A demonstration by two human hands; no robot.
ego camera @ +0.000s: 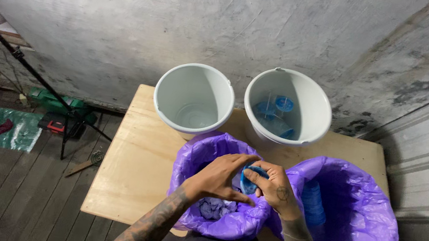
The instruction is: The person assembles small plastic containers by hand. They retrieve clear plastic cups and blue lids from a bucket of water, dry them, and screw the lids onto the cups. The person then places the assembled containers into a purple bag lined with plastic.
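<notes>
Both my hands meet over the rim between two purple-lined bins. My right hand [275,188] grips a small round blue plastic piece [251,179], and my left hand [219,176] closes on the same piece from the left. The left purple-lined bin [192,159] holds pale crumpled bits under my hands. In the right purple-lined bin [363,214] a stack of blue pieces [315,203] leans against the inner wall.
Two white buckets stand at the back of the plywood table [130,164]: the left bucket [193,99] looks bare inside, the right bucket [288,105] holds several blue pieces. A concrete wall rises behind. A tripod leg [26,63] and tools lie on the wooden floor at left.
</notes>
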